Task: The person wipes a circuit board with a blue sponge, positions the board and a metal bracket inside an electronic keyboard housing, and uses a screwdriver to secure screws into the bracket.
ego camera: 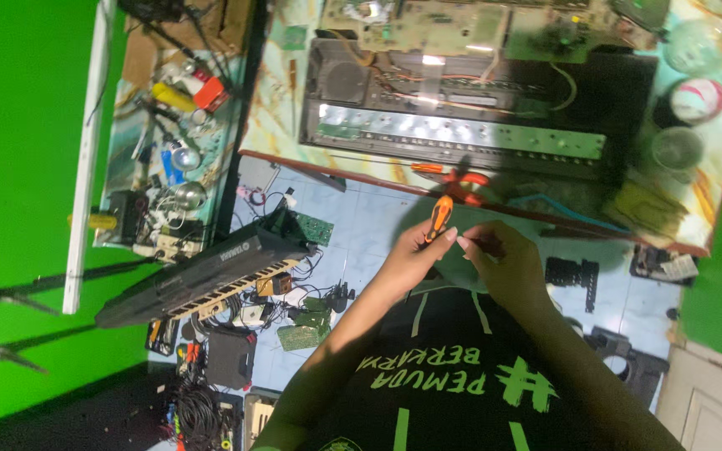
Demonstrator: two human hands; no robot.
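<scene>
Green walls, marble-look bench [273, 125] w/ opened keyboard [461, 108], tiled floor [361, 225]

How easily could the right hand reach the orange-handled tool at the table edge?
Probably yes: the orange-handled tool lies just beyond the right hand, nothing between, though its fingers seem busy.

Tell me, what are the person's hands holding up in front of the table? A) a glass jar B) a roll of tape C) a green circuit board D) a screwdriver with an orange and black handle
D: the left hand grips a screwdriver with an orange and black handle, while the right hand meets it at the fingertips, just below the edge of the table that bears the opened keyboard.
</scene>
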